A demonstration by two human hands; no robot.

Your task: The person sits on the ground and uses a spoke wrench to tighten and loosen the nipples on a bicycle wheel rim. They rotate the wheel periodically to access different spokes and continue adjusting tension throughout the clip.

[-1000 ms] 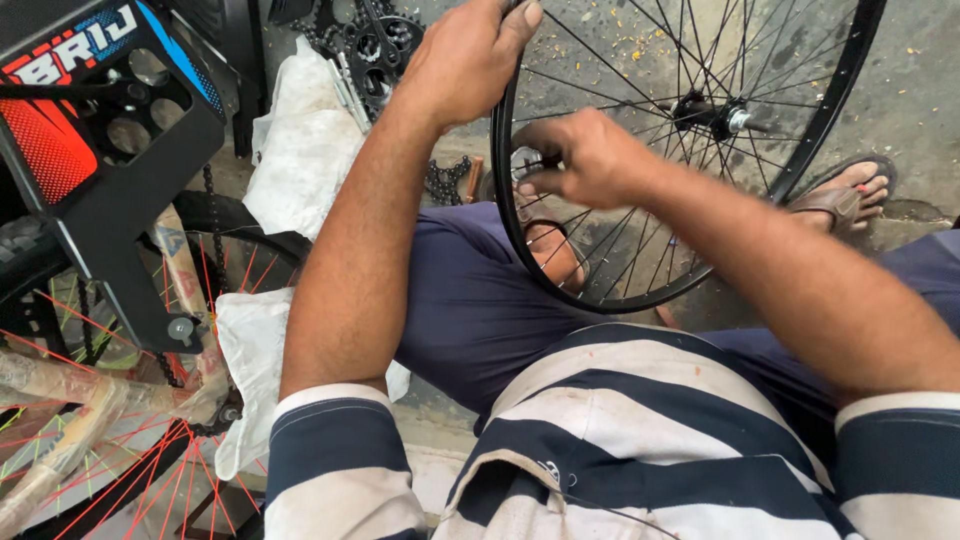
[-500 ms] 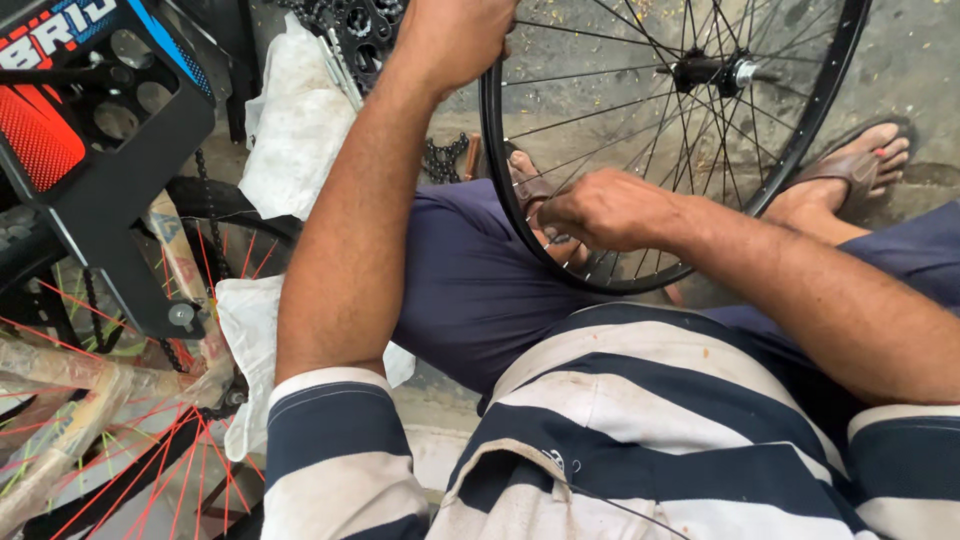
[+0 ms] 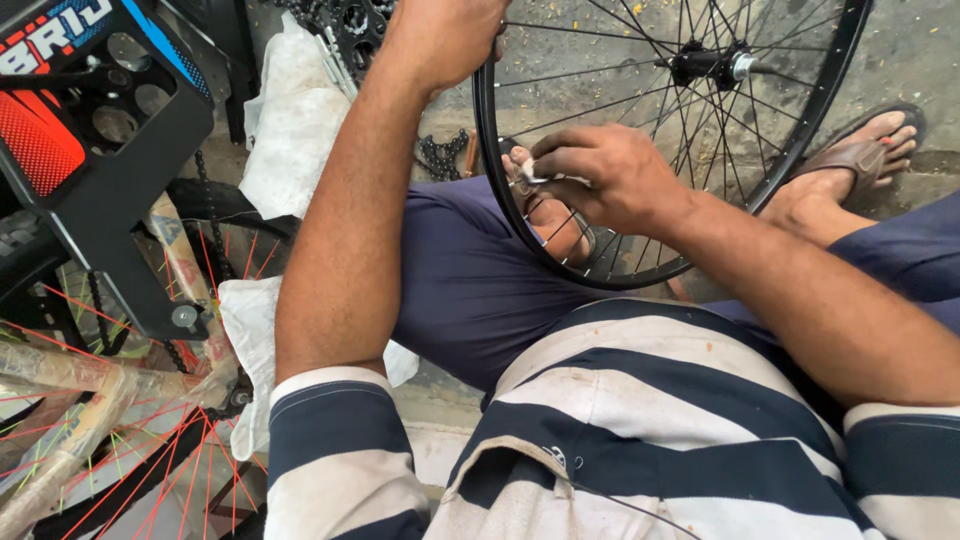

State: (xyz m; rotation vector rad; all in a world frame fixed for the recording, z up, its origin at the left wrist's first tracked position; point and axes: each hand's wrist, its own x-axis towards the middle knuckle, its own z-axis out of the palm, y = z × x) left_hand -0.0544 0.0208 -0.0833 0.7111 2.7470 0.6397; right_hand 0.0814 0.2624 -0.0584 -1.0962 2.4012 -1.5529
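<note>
the left hand (image 3: 445, 35) grips the top of the black bicycle wheel (image 3: 800, 150) at its rim, holding it upright over the person's lap. the right hand (image 3: 600, 180) is closed on a small metal tool (image 3: 530, 180) pressed against the spokes near the lower rim. a sandal (image 3: 860, 150) shows through the spokes.

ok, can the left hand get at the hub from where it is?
Probably yes. The left hand grips the rim at the wheel's upper left; the hub sits across open spokes with nothing over it. It would have to release the rim first.
</note>
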